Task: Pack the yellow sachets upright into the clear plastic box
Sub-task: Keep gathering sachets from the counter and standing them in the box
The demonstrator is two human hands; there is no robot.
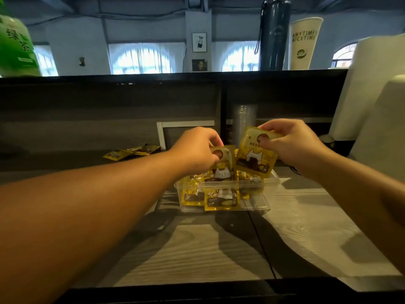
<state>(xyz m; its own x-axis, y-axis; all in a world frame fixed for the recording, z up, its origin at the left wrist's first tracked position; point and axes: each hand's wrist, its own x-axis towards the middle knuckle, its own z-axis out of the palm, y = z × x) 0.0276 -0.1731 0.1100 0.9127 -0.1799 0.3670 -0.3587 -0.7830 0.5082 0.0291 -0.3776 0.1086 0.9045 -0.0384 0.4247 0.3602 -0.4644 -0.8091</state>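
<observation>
The yellow sachets [256, 155] look like shiny plastic film, catching the light and a bit crinkly at the edges. The clear plastic box [258, 201] is smooth, see-through and glossy. Under the box, the desk [197, 255] has a pale grey wood-grain finish, pretty matt. Behind the box, a stack of clear cups [244, 119] looks like thin plastic too, and the dark bottle [274, 34] above it has a dull sheen.

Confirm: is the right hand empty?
No. The right hand pinches a yellow sachet by its top edge above the clear plastic box.
</observation>
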